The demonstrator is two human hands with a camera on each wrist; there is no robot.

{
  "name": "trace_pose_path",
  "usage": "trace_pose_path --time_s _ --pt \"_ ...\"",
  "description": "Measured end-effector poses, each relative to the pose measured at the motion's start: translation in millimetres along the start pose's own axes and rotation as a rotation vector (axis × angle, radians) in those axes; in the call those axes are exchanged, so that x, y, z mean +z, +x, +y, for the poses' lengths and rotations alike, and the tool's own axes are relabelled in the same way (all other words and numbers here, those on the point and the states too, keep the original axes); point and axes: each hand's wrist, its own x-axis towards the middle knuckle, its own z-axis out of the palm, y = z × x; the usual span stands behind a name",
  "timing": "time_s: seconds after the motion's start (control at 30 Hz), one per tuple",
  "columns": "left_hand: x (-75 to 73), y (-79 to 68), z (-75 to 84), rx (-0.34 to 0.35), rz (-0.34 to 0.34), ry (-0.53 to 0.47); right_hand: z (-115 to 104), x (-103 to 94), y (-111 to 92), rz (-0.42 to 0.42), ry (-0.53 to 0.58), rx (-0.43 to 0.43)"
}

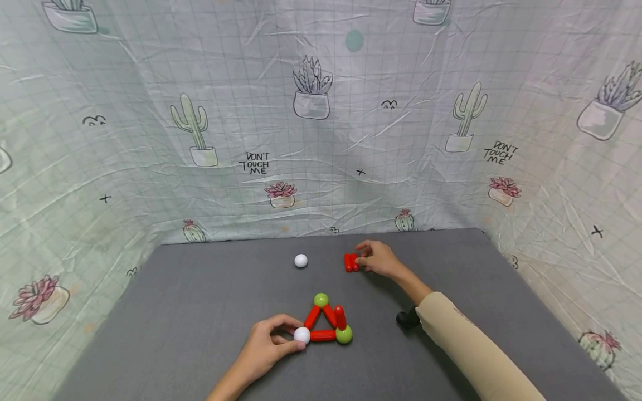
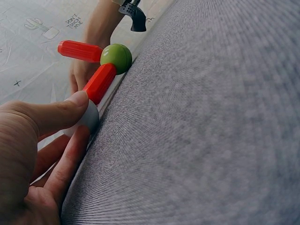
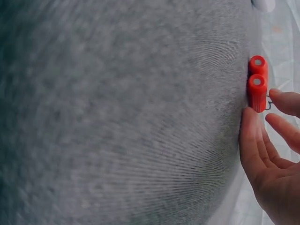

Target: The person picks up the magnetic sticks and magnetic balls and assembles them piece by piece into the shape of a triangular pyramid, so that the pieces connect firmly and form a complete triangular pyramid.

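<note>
On the grey table lies a triangle of red rods [image 1: 322,335] joined by balls: a green ball [image 1: 321,300] at the far corner, another green ball [image 1: 343,334] at the near right, and a white ball [image 1: 302,335] at the near left. One more red rod [image 1: 340,317] stands up from the near right ball. My left hand [image 1: 268,342] pinches the white ball between thumb and fingers. Farther back, my right hand [image 1: 379,259] reaches with spread fingers to two loose red rods [image 3: 258,93] lying side by side. Its fingertips are at the nearer rod; firm contact is unclear.
A loose white ball [image 1: 301,260] sits toward the back of the table [image 1: 210,301]. The wrist camera, a black device [image 1: 407,319], shows under the right sleeve. A patterned cloth [image 1: 351,195] hangs behind and along both sides.
</note>
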Motion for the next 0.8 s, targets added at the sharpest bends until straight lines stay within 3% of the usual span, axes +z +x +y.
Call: trace_pose_path --time_s 0.8 --pt "-0.2 0.5 1.2 -0.018 -0.007 -0.009 3.5 -0.4 8.9 -0.071 0.009 0.031"
